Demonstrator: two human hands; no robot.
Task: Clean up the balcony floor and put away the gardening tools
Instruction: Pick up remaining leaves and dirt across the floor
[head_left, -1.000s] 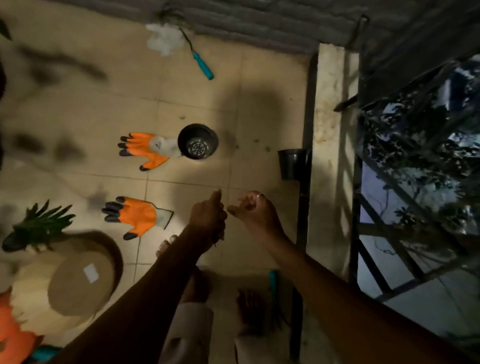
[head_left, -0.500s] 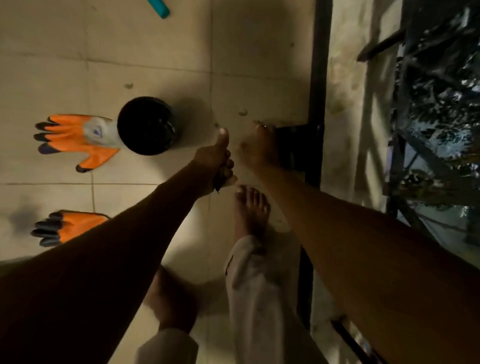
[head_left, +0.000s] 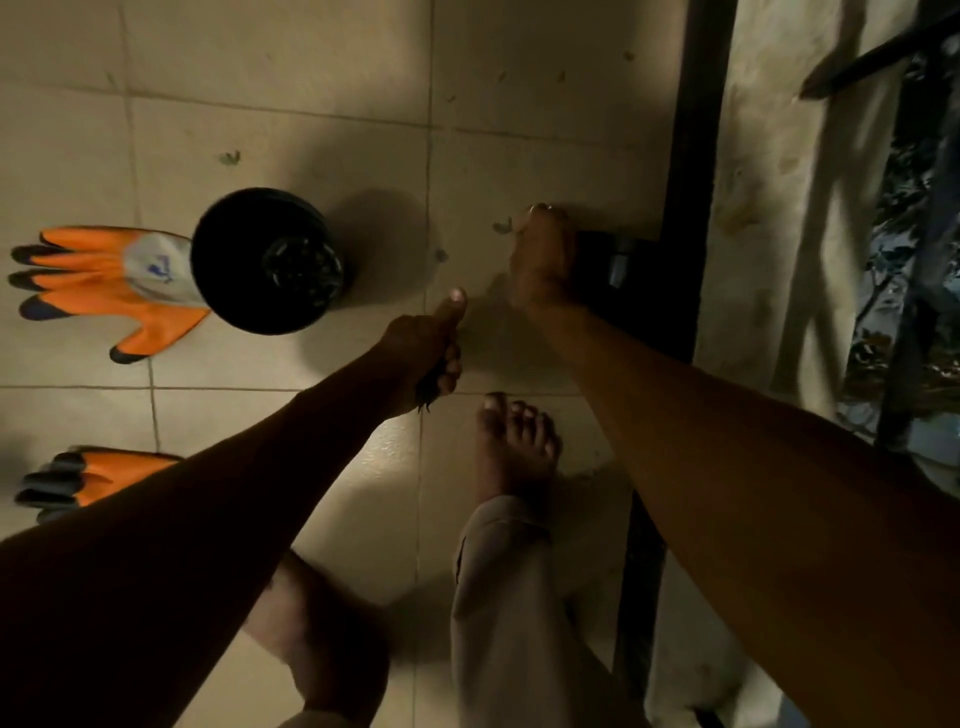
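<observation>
A: Surface?
B: Beige tiled floor (head_left: 519, 130), leaf scraps (head_left: 229, 157) upper centre, dark track (head_left: 691, 156) along right.
A: Hands?
B: Left hand (head_left: 421, 353) clutches dark debris (head_left: 428, 396); right hand (head_left: 540, 265) curled, hold unclear. Black pot (head_left: 244, 270), orange gloves (head_left: 104, 291) mid-left.

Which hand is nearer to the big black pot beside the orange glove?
Left. The left hand, gripping dark scraps, is just right of the pot, not touching it. The right hand is farther right, near the dark rail.
</observation>
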